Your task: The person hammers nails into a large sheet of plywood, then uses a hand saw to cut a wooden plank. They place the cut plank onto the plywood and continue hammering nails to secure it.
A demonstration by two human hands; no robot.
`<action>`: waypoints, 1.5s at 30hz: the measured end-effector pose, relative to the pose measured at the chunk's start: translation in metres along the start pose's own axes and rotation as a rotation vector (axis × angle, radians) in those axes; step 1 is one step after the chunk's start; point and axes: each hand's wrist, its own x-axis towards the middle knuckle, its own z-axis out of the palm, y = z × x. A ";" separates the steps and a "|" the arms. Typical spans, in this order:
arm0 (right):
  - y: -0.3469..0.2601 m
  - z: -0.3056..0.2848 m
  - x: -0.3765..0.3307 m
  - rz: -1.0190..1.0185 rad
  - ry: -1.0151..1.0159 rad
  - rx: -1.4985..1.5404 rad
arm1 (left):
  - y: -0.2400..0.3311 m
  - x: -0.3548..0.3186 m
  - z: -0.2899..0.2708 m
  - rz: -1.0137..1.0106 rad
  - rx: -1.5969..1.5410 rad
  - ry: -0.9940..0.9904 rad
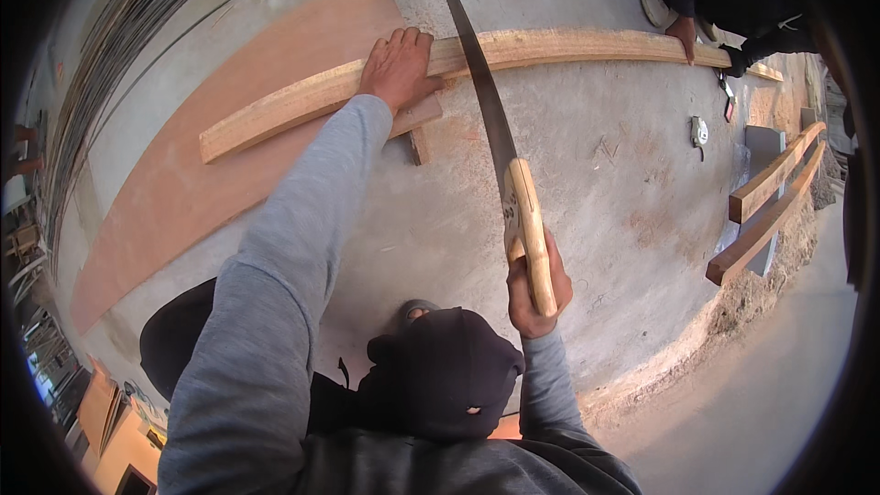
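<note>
Beyond open floor [623, 165], the beam [587, 46] blocks passage.

Around you spreads a grey concrete floor [614, 238], scuffed and marked with reddish-brown patches. Toward the right of the frame you see its rough, crumbly edge [729, 316] in warm light, with a smoother pale strip of ground [761, 376] at lower right. Long thin rods [119, 64] lie bundled at upper left; clutter [46, 348] lines the left rim.
</note>
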 end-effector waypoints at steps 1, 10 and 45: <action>-0.011 -0.020 -0.026 0.108 -0.094 -0.137 | 0.001 0.001 0.002 0.002 -0.011 -0.036; 0.007 0.047 0.078 0.164 -0.045 0.214 | -0.004 -0.003 0.002 0.048 -0.027 0.004; 0.018 0.074 0.124 -0.043 0.091 0.272 | 0.003 -0.008 0.008 0.001 -0.008 0.086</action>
